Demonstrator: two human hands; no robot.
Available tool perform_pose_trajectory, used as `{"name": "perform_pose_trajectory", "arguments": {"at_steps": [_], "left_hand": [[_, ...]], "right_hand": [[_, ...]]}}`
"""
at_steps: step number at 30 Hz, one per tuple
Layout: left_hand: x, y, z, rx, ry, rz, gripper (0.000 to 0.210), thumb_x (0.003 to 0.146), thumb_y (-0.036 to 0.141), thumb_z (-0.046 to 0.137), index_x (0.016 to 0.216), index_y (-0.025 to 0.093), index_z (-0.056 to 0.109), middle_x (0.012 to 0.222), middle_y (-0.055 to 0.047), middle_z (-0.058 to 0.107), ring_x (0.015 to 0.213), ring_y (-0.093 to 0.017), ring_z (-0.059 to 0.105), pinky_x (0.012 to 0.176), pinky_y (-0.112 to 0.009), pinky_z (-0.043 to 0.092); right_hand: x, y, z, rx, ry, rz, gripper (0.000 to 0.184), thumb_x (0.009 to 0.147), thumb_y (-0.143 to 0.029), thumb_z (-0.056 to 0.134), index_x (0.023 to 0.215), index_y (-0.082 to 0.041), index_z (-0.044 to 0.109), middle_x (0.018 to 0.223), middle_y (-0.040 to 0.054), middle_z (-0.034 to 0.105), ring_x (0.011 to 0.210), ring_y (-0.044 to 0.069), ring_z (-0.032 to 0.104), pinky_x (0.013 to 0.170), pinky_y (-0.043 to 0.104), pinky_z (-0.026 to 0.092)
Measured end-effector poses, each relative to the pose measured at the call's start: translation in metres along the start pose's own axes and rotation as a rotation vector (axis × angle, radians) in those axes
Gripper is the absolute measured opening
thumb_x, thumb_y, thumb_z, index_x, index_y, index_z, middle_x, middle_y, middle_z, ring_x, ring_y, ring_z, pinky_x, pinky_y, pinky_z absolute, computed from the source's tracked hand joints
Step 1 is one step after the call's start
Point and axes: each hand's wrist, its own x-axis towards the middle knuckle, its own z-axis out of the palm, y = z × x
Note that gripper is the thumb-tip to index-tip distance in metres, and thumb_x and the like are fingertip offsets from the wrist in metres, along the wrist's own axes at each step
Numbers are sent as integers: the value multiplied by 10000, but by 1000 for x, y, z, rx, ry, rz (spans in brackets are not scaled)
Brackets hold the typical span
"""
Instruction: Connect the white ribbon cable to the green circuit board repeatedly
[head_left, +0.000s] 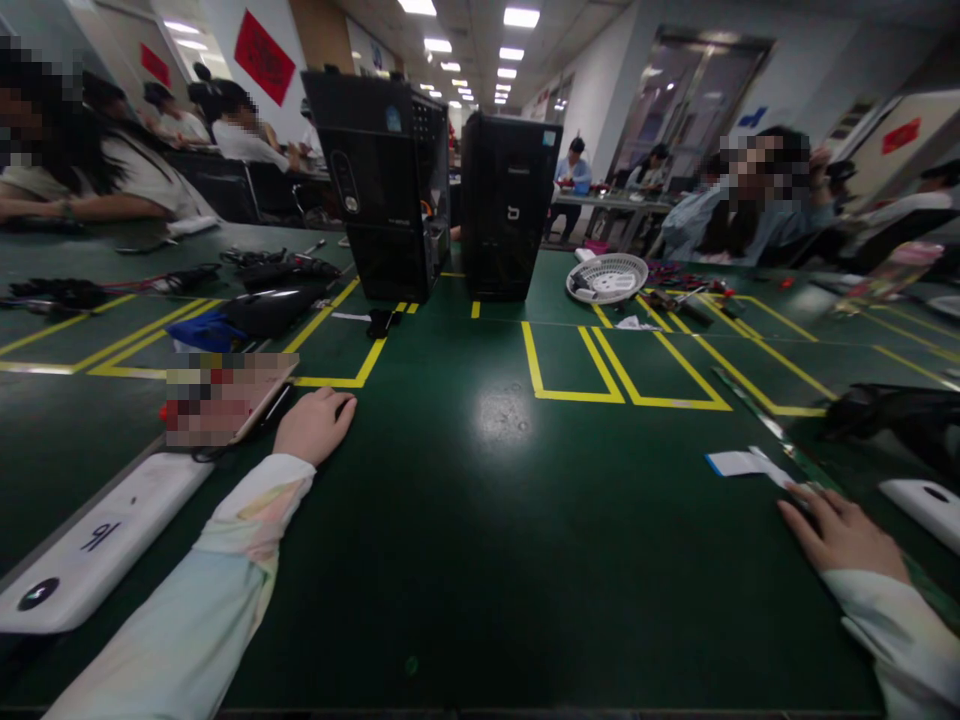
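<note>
At the near left, a white case lies marked 16; looks hard and smooth, probably the weightier sort, best taken across its long sides. Right hand opposite, low over the green table, fingers partly bent and slightly spread, tips at the near end of a white strip; whether they pinch it or only rest there, cannot tell. Strip lies flat on the table, blue at its far end, apparently paper: I judge it light, limp, quick to crease, apt to slide on the smooth top. Good hold would be an edge or the blue end, thumb against fingertip, little pressure. Second white case beyond the right hand's outer side, partly out of view. Left hand palm down on the table, fingers loosely bent, nothing seen in it; underside hidden. Just beside it a pinkish box, partly blurred out; contact unclear. Seems stiff; its sides would give purchase. Farther out, yellow tape outlines on the table, a blue bundle, then a pale basket right of two upright black towers. Beyond, people seated at tables.
</note>
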Motion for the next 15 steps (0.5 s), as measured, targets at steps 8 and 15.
{"name": "perform_pose_trajectory", "arguments": {"at_steps": [8,15], "left_hand": [[0,0,3,23,20,21,535,928,437,249,1071,137,669,987,-132,640,919,-267,593,764,-367,462],[0,2,1,3,16,17,525,925,430,268,1081,130,669,997,-133,640,924,-265,593,765,-363,466]], "right_hand": [[6,-36,-9,201,-34,-168,648,860,-491,251,1242,-63,552,1300,261,496,1240,350,456,1040,451,359],[3,-97,-29,178,0,-312,581,881,-506,293,1273,-161,545,1366,169,496,1234,355,474,995,622,354]]}}
